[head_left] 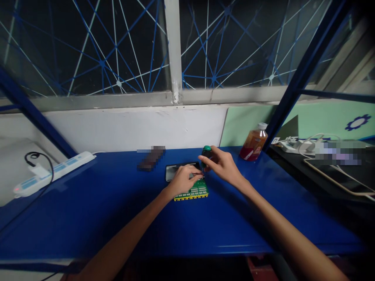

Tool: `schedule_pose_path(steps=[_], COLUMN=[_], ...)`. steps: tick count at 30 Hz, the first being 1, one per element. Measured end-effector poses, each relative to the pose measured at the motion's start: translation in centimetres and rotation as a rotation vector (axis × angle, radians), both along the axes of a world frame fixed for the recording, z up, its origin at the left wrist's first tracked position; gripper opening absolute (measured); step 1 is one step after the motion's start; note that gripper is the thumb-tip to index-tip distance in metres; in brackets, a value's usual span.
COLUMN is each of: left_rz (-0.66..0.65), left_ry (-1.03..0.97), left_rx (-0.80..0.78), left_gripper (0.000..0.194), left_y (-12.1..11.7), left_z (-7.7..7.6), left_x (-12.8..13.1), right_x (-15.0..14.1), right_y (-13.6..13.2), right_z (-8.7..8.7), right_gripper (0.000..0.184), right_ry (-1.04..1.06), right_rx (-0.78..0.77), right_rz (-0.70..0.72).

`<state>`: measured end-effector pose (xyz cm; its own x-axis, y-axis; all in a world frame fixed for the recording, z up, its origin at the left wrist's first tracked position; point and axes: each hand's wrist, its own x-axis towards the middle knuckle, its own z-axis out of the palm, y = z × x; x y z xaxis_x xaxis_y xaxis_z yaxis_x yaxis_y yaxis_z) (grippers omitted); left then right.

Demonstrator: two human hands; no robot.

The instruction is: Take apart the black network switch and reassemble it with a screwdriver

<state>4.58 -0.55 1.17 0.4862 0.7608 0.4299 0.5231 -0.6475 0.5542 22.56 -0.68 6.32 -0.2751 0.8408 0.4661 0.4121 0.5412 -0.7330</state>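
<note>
Nearest me, the tabletop (117, 230) ran bare up to the green board (199, 191), which lay flat near its middle, its yellow edge facing the person. The left hand (186, 177) lay partly over the board, fingertips drawn together near its far edge; I could not tell whether they gripped something small or only steadied the work. Just beyond, the right hand (222, 164) was closed round a screwdriver (206, 149), its tip lost among the left fingers.

I judged a slip the main danger: pressed off line, the tip could have skidded into those fingers or scratched the board. Nothing but the left hand seemed to brace the board, so a hard push or twist might have turned it. Anything tiny pinched there could easily have dropped.

The screwdriver's long axis stood close to upright, green cap uppermost, tip pointing down at the board's far edge, the top leaning slightly to the right. The board's own length seemed to run from left to right.

Behind the board sat a dark tray (173, 173), partly hidden by the left hand. Farther back were a blurred dark thing (152, 158) to the left and a bottle (253, 142) to the right, then the white wall (131, 128) below the window (140, 47).
</note>
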Motion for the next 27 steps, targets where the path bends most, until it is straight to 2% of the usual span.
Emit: schedule_pose_path(steps=[10, 19, 27], left_rz=[0.017, 0.001, -0.006], left_ry=[0.042, 0.022, -0.05], left_rx=[-0.008, 0.002, -0.054], left_gripper=[0.016, 0.014, 0.015], left_y=[0.06, 0.08, 0.16], left_z=[0.16, -0.04, -0.44], left_x=[-0.03, -0.15, -0.13], right_x=[0.05, 0.02, 0.46], right_y=[-0.31, -0.3, 0.52], right_z=[0.43, 0.27, -0.31], right_gripper=[0.033, 0.031, 0.029], right_ry=[-0.008, -0.015, 0.026], right_rx=[0.004, 0.013, -0.091], right_rz=[-0.032, 0.012, 0.152])
